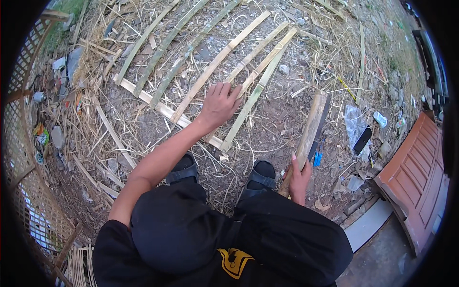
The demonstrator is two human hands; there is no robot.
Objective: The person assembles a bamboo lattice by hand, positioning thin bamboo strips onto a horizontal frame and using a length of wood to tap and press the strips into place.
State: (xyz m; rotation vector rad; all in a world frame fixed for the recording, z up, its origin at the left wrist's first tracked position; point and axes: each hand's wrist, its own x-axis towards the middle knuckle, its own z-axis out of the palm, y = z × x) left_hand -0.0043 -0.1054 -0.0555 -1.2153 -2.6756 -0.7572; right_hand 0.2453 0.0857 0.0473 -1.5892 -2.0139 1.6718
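Several long bamboo strips, some pale and some green, lie side by side on the ground, their near ends on a pale crosswise bamboo strip. My left hand reaches over them with its fingers curled round a pale bamboo strip; its palm is hidden. Just right of it lies a green bamboo strip. Beside my right knee, my right hand grips a thick wooden stick, which points away from me. A dark, blade-like edge runs along the stick's right side.
Both sandalled feet stand just short of the strips. Dry shavings and fibres litter the soil. To the right are a clear plastic bag, a black flat object and a reddish-brown panel. A woven lattice stands on the left.
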